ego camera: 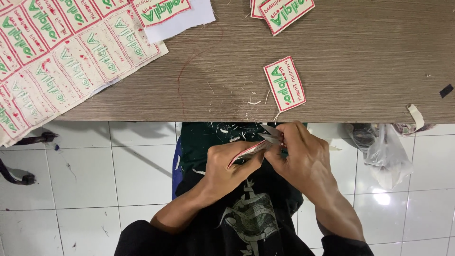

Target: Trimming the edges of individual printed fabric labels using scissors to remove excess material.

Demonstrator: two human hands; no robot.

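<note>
1. Pinched between the thumb and fingers of the left hand [227,166] is a cream patch [247,150] with a red border, held edge-on just below the table edge, over the person's lap.
2. Closed around a pair of scissors [271,135], the right hand [303,159] meets the patch at its upper end; the blades appear to be at the patch's edge, though the fingers hide most of the tool.
3. Surface: a wood-grain table [360,57] fills the upper part of the view, scattered with pale thread and fabric trimmings.
4. On it lies a single cut patch [284,84], cream with a red border and green lettering, near the table edge above the hands.
5. An uncut sheet of patches [61,61] lies at the left end and overhangs the table edge; more cut patches [282,12] lie at the top edge.
6. Room: white floor tiles [80,175] below; a clear plastic bag [386,151] hangs at the right.
7. Pose: both forearms rise from the bottom of the view and converge, wrists bent inward over a dark printed garment [246,213].
</note>
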